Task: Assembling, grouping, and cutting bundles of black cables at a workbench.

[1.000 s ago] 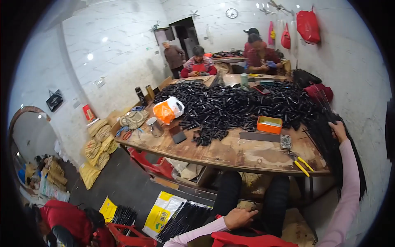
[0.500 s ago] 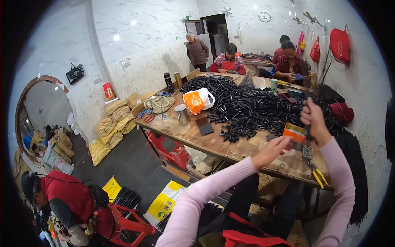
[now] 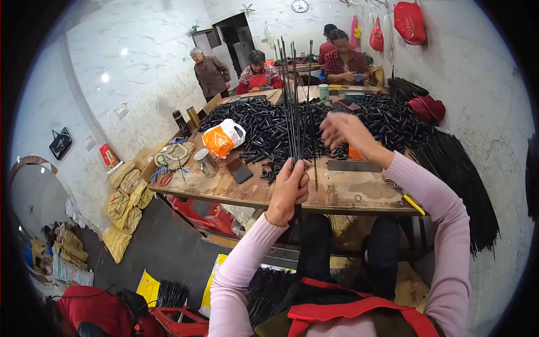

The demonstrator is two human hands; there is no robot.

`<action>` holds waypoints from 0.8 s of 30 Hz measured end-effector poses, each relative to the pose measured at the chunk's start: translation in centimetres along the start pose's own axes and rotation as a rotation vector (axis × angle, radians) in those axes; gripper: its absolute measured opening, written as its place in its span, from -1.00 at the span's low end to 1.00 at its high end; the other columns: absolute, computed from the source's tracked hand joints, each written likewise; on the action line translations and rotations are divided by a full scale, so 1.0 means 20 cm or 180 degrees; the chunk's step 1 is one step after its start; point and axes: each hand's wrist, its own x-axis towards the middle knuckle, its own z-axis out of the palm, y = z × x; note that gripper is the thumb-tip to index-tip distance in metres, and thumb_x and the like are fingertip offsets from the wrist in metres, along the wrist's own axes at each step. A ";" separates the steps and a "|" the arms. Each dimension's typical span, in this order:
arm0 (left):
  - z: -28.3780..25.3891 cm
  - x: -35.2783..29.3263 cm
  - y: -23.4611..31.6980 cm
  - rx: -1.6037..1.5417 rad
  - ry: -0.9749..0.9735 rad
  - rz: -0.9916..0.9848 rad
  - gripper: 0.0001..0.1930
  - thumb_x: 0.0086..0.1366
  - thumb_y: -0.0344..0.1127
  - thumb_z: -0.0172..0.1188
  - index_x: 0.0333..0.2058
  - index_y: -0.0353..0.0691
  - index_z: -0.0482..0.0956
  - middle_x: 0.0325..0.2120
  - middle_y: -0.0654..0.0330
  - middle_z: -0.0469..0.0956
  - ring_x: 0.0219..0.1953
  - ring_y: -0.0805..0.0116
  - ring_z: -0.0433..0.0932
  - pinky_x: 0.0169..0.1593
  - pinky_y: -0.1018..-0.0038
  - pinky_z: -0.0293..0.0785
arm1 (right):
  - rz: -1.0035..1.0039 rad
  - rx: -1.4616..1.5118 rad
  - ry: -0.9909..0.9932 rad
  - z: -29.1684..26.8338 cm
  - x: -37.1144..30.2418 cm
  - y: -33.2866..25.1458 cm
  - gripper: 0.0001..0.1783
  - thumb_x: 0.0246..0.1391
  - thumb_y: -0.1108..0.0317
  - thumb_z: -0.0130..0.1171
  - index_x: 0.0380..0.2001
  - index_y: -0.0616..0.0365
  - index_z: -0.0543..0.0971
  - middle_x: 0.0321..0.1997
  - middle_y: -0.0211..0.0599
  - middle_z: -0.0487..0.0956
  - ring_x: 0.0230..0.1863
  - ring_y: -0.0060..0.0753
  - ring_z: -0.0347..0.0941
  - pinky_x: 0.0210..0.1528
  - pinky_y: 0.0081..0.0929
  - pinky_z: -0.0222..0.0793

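Thin black rods have passed from the right hand to the left hand since the earlier frame; the left hand now grips their lower part in front of the desk, so that they stand roughly upright, their tops fanning a little; the right hand has swung up over the desk, blurred, fingers loosely bent, with nothing visible in its grasp. Judging from how things lie, one small bunch has been picked out and most of the stock is left; a far larger sheaf of black strands hangs over the desk's right end, and a broad heap of short black pieces lies loose across the desk; whether anything is fitted to the rod tips is too small to tell. Near the right hand an orange box is partly hidden by the forearm; pliers with yellow handles lie at the desk's near edge, untouched; more dark rods lie low on the floor, left of the person's legs.
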 end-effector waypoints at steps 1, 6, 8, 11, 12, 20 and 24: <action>0.02 0.00 -0.01 -0.0060 -0.0029 -0.0008 -0.78 0.49 -0.14 -0.11 -0.12 -0.14 0.38 -0.62 0.43 0.16 -0.72 0.68 0.02 -0.68 0.69 -0.09 | -0.0439 0.0021 0.0305 -0.05 0.03 0.03 -0.58 0.33 0.03 -0.05 -0.19 0.23 0.49 -0.37 -0.27 0.58 -0.38 -0.46 0.55 -0.30 -0.51 0.52; 0.22 -0.10 -0.17 -0.0045 -0.0122 -0.0329 -0.78 0.50 -0.19 -0.12 -0.08 -0.16 0.40 -0.60 0.42 0.19 -0.71 0.68 0.07 -0.67 0.69 -0.04 | -0.0234 0.1137 0.0645 -0.20 0.23 -0.16 -0.61 0.28 0.01 0.04 -0.19 0.15 0.50 -0.31 -0.27 0.60 -0.22 -0.44 0.55 -0.12 -0.46 0.49; 0.23 -0.13 -0.21 0.0031 -0.0114 -0.0188 -0.74 0.50 -0.18 -0.12 -0.04 -0.20 0.41 -0.60 0.41 0.22 -0.71 0.67 0.09 -0.66 0.69 -0.01 | -0.0008 0.1889 -0.0293 -0.18 0.22 -0.19 -0.68 0.27 0.12 0.09 -0.16 0.19 0.51 -0.23 -0.21 0.62 -0.16 -0.33 0.56 -0.05 -0.36 0.48; 0.20 -0.16 -0.16 -0.0016 -0.0187 -0.0069 -0.69 0.49 -0.14 -0.12 -0.01 -0.23 0.42 -0.61 0.33 0.36 -0.73 0.64 0.16 -0.67 0.69 0.02 | -0.0078 0.1088 -0.0019 -0.09 0.03 -0.14 -0.74 0.21 0.30 0.15 -0.13 0.25 0.52 -0.20 -0.19 0.63 -0.17 -0.34 0.58 -0.05 -0.42 0.49; 0.20 -0.17 -0.15 0.0046 -0.0131 -0.0112 -0.68 0.49 -0.12 -0.12 -0.01 -0.24 0.42 -0.61 0.30 0.41 -0.74 0.62 0.18 -0.67 0.69 0.03 | -0.0085 0.0745 0.0113 -0.10 -0.01 -0.14 -0.75 0.20 0.35 0.15 -0.11 0.26 0.52 -0.19 -0.20 0.63 -0.19 -0.38 0.59 -0.07 -0.44 0.49; 0.21 -0.06 -0.19 -0.0102 0.0724 0.0377 -0.77 0.49 -0.12 -0.12 -0.25 -0.16 0.33 -0.51 0.22 0.49 -0.68 0.57 0.36 -0.72 0.69 0.04 | -0.0022 0.1089 0.0499 -0.19 -0.13 -0.17 -0.82 0.20 0.32 0.14 -0.22 0.21 0.53 -0.30 -0.28 0.63 -0.24 -0.38 0.59 -0.17 -0.46 0.47; 0.26 -0.06 -0.16 0.0062 0.0376 0.0021 -0.79 0.49 -0.15 -0.11 -0.19 -0.16 0.35 -0.46 0.23 0.51 -0.65 0.57 0.40 -0.72 0.71 0.06 | -0.0500 0.2589 0.0556 -0.35 -0.03 -0.14 -0.81 0.23 0.26 0.08 -0.32 0.15 0.53 -0.39 -0.33 0.62 -0.36 -0.36 0.58 -0.27 -0.45 0.52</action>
